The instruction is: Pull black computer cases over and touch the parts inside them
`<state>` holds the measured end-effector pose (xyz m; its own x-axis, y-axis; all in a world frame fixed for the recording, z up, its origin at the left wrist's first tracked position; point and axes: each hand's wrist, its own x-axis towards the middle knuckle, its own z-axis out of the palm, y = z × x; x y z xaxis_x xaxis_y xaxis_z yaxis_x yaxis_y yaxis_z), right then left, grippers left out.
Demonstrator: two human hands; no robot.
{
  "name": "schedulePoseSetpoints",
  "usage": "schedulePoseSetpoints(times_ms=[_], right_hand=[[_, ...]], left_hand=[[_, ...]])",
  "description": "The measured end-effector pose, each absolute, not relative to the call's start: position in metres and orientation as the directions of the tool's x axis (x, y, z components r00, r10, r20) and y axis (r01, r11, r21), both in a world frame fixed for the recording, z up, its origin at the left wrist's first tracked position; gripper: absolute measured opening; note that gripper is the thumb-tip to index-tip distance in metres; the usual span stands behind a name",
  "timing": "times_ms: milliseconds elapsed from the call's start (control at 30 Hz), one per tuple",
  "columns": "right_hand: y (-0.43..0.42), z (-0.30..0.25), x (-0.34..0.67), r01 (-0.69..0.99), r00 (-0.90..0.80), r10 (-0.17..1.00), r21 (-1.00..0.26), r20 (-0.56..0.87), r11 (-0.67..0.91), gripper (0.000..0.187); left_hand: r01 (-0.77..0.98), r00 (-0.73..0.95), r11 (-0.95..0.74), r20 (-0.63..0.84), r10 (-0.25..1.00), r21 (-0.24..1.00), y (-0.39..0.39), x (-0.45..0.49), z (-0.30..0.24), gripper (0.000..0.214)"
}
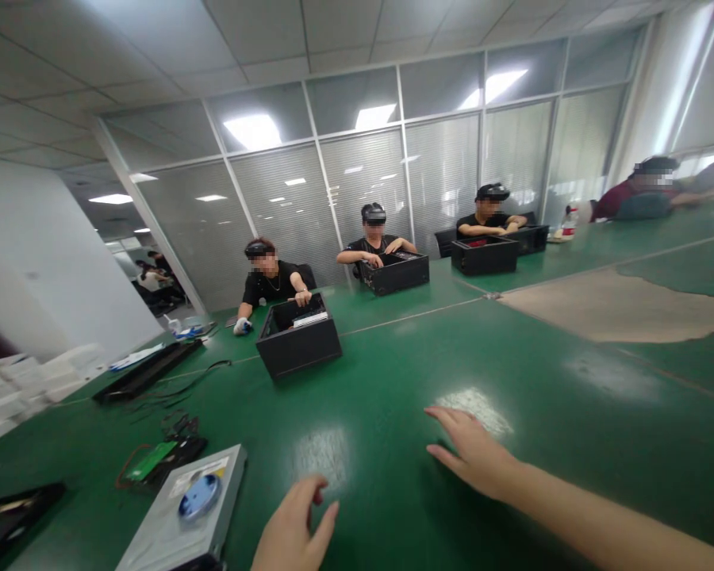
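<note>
My right hand (473,454) hovers flat over the green table (428,357), fingers stretched out to the left, holding nothing. My left hand (294,527) is low at the bottom edge, fingers loosely curled and apart, empty. Closest to it lies a grey metal drive (184,515) with a blue disc-shaped label on top. Beyond that lies a green circuit board (155,461) with red wires.
A black open computer case (297,337) stands mid-table in front of a seated person. Two more people work at black cases (396,272) (485,255) farther back. A flat black panel (146,371) and cables lie at left. A worn bare patch (619,305) marks the table at right.
</note>
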<state>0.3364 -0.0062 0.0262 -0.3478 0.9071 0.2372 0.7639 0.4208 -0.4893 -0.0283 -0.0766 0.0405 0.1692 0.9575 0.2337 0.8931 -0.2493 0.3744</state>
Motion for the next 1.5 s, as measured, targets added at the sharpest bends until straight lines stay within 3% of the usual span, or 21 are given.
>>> schedulePoseSetpoints(times_ms=[167,333,600,1167,1500], right_hand=[[-0.027,-0.008,0.398,0.775,-0.419,0.793,-0.281,0.443,0.566,0.035],[-0.027,-0.026,0.402,0.817,-0.35,0.792,-0.251,0.501,0.52,0.039],[-0.024,-0.026,0.397,0.89,-0.234,0.814,-0.22,0.532,0.4,0.034],[-0.023,-0.035,0.4,0.941,-0.163,0.828,-0.17,0.537,0.294,0.025],[-0.019,-0.048,0.407,0.926,-0.182,0.84,-0.198,0.511,0.321,0.028]], left_hand=[[0.895,0.022,-0.149,0.293,0.956,0.42,-0.005,-0.004,0.006,0.027],[0.93,0.133,-0.241,0.357,0.925,0.277,0.007,0.003,-0.009,0.021],[0.981,0.1,-0.161,0.436,0.894,0.105,0.011,0.004,-0.012,0.022],[0.967,0.016,-0.125,0.437,0.899,0.221,0.008,0.003,-0.02,0.02],[0.867,-0.043,-0.198,0.464,0.885,0.458,0.006,-0.006,-0.017,0.016]])
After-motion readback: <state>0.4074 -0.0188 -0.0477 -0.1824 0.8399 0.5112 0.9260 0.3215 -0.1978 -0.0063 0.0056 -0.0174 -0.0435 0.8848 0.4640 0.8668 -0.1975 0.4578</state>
